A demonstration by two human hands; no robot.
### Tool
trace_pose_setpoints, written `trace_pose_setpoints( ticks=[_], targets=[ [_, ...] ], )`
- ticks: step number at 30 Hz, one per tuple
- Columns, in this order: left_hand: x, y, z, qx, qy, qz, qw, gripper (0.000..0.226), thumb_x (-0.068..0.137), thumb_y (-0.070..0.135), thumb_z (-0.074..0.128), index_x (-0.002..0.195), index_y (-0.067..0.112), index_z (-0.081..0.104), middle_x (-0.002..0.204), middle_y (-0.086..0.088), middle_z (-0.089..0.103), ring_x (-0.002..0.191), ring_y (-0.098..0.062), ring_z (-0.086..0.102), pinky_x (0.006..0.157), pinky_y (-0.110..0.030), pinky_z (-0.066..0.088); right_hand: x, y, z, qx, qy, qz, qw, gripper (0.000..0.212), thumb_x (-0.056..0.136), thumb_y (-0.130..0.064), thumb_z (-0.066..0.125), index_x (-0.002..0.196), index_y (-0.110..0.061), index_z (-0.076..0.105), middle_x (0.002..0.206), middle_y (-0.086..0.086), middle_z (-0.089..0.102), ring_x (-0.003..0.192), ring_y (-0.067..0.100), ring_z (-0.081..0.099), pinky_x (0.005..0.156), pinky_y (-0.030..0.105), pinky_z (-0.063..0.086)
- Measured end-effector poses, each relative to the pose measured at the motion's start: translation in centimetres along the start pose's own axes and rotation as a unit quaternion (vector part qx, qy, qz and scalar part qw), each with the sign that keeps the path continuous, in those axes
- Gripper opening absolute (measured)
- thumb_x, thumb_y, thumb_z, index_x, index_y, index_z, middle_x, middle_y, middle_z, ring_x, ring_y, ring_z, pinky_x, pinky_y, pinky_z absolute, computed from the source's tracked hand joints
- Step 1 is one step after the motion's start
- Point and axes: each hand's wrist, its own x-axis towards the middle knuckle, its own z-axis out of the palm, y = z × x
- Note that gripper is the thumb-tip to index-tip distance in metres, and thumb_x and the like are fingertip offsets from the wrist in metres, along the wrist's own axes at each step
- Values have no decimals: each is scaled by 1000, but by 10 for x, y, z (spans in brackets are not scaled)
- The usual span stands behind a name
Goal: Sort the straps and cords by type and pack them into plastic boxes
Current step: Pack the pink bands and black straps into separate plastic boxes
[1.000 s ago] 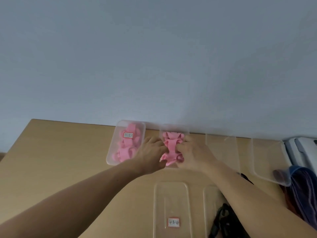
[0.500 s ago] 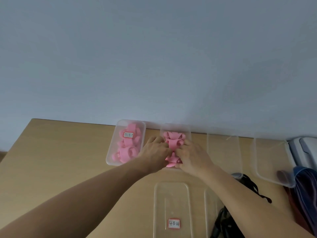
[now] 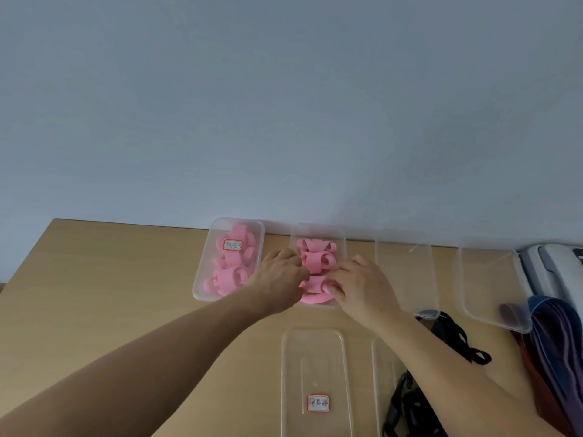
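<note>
While both hands work at the far side of the table [image 3: 110,294], the pink straps [image 3: 317,260] sit coiled in an open box [image 3: 342,244] that stands against the wall. The box's long side runs straight away from the person. The hands close in on the heap from either side, close together but not touching. The left hand [image 3: 277,275] comes from the left with its fingers curled down against the loops; whether it pinches one or only presses cannot be told, as the fingertips are hidden. The right hand [image 3: 356,285] pinches the nearest loop between thumb and fingers at the box's near end.

Just to the left stands a shut box [image 3: 202,279] with a label, already full of pink straps. To the right are two empty boxes [image 3: 407,272], and black straps [image 3: 410,411] lie unsorted near the right forearm.

Judging by this, the step in hand is tucking the last loops below the rim. What follows likely turns on the labelled lid [image 3: 315,367]. It lies flat just nearer the person than the open box, in line with it and pointing the same way, between the two forearms. Either hand need only draw straight back to reach it, and neither is clearly nearer. A second lid [image 3: 383,373] lies right beside it, under the right forearm.
</note>
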Motion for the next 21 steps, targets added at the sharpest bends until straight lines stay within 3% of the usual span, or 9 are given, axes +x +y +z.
trace_pose_setpoints(
  ticks=[5, 11, 17, 21],
  targets=[
    [0, 6, 0, -7, 36, 1, 999, 31, 89, 35, 54, 115, 24, 66, 113, 3, 62, 119, -22, 47, 100, -32, 29, 5, 1, 6, 15, 10, 24, 1000, 10, 80, -25, 76, 76, -16, 76, 76, -4, 69, 77, 27, 53, 68, 39, 48],
    [10, 13, -2, 0, 10, -29, 1000, 26, 93, 35, 49, 109, 26, 68, 110, 8, 64, 113, -20, 48, 97, -32, 32, 10, 0, 10, -15, 15, 2, 1000, 17, 65, -21, 87, 62, -15, 70, 61, -3, 63, 64, 25, 54, 55, 32, 48],
    [12, 13, 3, -2, 17, -29, 999, 29, 92, 34, 51, 118, 29, 61, 109, 8, 63, 108, -20, 49, 98, -35, 33, 15, 4, 15, -34, -16, 29, 999, 30, 75, -33, 78, 94, -12, 69, 83, 1, 66, 83, 28, 58, 72, 36, 47],
    [8, 11, 10, -5, 19, -15, 1000, 31, 95, 37, 46, 117, 34, 67, 110, 8, 63, 109, -21, 49, 93, -37, 35, 10, 2, 14, -52, 3, -20, 998, 28, 57, -27, 90, 69, -15, 68, 70, -1, 61, 69, 26, 58, 58, 33, 51]
  ],
)
